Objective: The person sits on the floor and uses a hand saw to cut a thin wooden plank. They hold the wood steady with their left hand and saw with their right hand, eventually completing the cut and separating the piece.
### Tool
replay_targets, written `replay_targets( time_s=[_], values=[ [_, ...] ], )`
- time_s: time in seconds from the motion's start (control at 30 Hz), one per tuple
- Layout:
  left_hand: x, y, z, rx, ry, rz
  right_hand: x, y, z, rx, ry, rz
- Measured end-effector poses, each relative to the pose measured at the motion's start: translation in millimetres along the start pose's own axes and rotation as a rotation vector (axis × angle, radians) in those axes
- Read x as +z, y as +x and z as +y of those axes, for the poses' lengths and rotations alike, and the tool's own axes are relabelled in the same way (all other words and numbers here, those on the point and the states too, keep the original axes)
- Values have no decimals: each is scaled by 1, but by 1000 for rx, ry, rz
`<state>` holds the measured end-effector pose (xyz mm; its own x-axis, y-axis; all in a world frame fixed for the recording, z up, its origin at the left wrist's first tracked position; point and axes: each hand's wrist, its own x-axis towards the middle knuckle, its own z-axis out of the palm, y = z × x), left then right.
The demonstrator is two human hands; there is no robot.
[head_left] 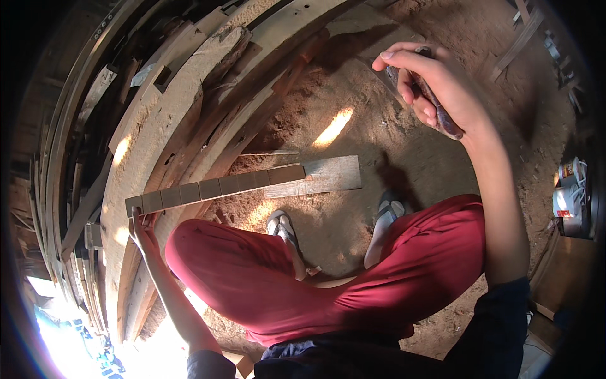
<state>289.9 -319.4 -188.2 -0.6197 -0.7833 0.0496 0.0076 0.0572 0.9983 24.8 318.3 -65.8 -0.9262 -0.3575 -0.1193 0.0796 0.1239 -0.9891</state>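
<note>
My left hand [137, 232] grips the near left end of a long wooden strip [209, 189], crossed by evenly spaced dark lines. The strip slants up to the right, and its far end lies over a pale flat board [334, 174] on the ground. Raised at the upper right, my right hand [435, 82] is closed around the dark brown handle [442, 117] of what looks like a handsaw. Its thin grey blade is seen nearly edge-on and is mostly hard to make out. The right hand is well apart from the strip.
Large curved timbers [158, 126] are stacked along the left. My bent knees in red trousers [328, 297] and my sandalled feet [284, 227] are below the strip. White containers [570, 189] stand at the far right beside a brown box [568, 271]. Sawdust covers the ground.
</note>
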Motion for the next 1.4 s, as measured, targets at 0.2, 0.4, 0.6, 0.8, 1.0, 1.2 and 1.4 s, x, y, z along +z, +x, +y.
replay_targets(
  time_s=[0.2,0.4,0.6,0.8,1.0,1.2,1.4],
  values=[
    [110,-11,43,394,-162,53,-18,6,10,4,38,15],
    [271,2,129,401,203,-522,-21,6,2,-37,75,20],
    [439,-66,60,50,327,-1088,-24,8,-1,-48,95,61],
    [522,-115,-83,-28,464,-1394,-29,-5,-5,-37,107,84],
    [538,-124,-170,267,769,-1514,-41,-12,-6,-11,177,102],
    [409,-80,-196,577,1056,-1460,-43,-7,1,37,125,138],
    [275,-108,-278,830,1026,-1009,-39,-1,6,54,177,140]
  ],
)
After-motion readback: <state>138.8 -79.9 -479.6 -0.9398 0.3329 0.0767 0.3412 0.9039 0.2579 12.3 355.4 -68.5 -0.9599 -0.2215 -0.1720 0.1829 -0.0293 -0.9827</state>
